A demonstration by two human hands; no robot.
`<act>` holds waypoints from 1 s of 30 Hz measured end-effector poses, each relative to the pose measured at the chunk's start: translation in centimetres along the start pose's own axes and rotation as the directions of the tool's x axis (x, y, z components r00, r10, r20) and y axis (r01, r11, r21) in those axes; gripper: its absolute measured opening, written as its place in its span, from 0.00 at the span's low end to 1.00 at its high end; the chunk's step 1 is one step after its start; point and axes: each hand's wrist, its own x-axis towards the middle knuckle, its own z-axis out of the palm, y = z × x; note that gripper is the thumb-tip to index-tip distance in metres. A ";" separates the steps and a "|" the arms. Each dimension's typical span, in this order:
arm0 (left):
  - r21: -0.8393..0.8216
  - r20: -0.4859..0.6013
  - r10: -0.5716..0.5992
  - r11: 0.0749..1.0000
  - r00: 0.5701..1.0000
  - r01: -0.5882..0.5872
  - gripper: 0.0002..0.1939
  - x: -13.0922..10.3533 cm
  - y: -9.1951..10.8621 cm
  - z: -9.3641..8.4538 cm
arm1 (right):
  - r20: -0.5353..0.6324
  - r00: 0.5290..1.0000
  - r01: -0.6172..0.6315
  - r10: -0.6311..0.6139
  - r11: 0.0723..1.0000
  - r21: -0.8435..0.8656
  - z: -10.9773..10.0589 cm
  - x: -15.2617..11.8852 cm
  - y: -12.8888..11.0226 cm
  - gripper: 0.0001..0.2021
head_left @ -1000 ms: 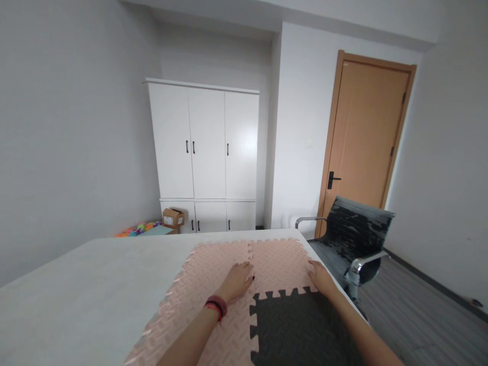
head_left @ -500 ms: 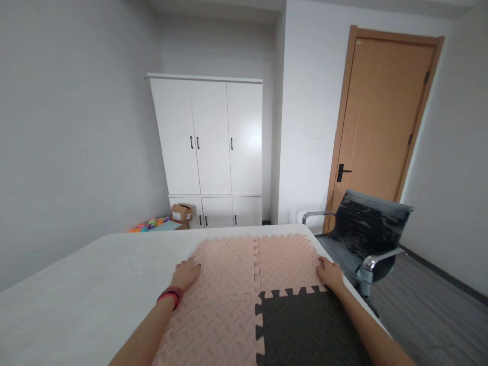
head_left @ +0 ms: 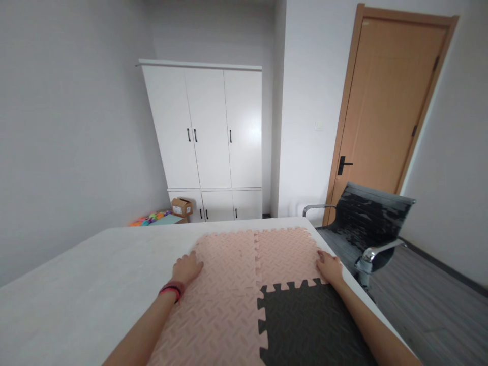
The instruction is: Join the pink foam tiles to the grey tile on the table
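Fingers of left hand and right hand flat, apparently gripping nothing, pressing pink foam mat edges; dark tile nearer, on desk.

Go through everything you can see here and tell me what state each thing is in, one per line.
Pink foam mats: flat on the table, interlocked.
Dark foam mat: flat, joined to the pink ones.
Left hand: open, pressing on the pink mats' left edge.
Right hand: open, resting at the right edge.
Door: closed.
Cabinet: all doors shut.
Cardboard box: flaps partly open.
Office chair: unoccupied.
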 end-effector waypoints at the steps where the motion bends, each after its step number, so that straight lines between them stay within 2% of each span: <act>1: -0.001 -0.012 0.014 1.000 1.000 -0.014 0.25 0.2 0.8 -0.4 | -0.008 1.000 0.008 -0.008 1.000 -0.002 0.1 -0.1 0.0 0.25; 3: -0.024 -0.042 0.104 0.994 0.994 -0.105 0.26 0.6 3.3 -1.2 | -0.021 1.000 0.021 -0.021 1.000 -0.007 0.1 -0.3 -0.1 0.25; 5: -0.071 -0.063 0.270 0.959 0.961 -0.274 0.25 0.8 6.5 -1.9 | -0.032 0.999 0.030 -0.031 0.999 -0.012 0.1 -0.5 -0.2 0.25; 7: -0.123 -0.065 0.457 0.878 0.887 -0.462 0.24 0.7 10.0 -2.2 | -0.043 0.998 0.038 -0.039 0.999 -0.017 0.0 -0.5 -0.2 0.25; 9: -0.164 -0.047 0.612 0.775 0.789 -0.611 0.23 0.1 12.9 -2.3 | -0.055 0.997 0.044 -0.046 0.999 -0.021 -0.1 -0.6 -0.3 0.25; 11: -0.192 -0.023 0.711 0.687 0.703 -0.701 0.20 -0.8 14.9 -2.0 | -0.064 0.997 0.051 -0.053 0.998 -0.028 -0.1 -0.6 -0.3 0.25; 13: -0.211 -0.016 0.756 0.637 0.654 -0.741 0.18 -1.9 15.9 -1.5 | -0.071 0.996 0.059 -0.062 0.998 -0.036 -0.1 -0.6 -0.3 0.24; 15: -0.221 -0.023 0.763 0.626 0.645 -0.748 0.16 -2.7 16.2 -0.9 | -0.077 0.995 0.065 -0.069 0.997 -0.044 -0.1 -0.6 -0.3 0.24; 20: -0.217 -0.022 0.736 0.657 0.677 -0.722 0.17 -3.3 15.9 0.4 | -0.077 0.995 0.063 -0.067 0.996 -0.057 0.0 -0.5 -0.3 0.24; 25: -0.220 0.026 0.752 0.647 0.658 -0.730 0.18 -2.3 16.1 0.3 | -0.066 0.995 0.066 -0.070 0.996 -0.061 -0.3 -0.8 -0.6 0.24; 30: -0.244 0.123 0.739 0.669 0.662 -0.702 0.31 -0.2 16.3 0.2 | -0.073 0.995 0.065 -0.070 0.996 -0.064 -0.7 -1.1 -0.9 0.24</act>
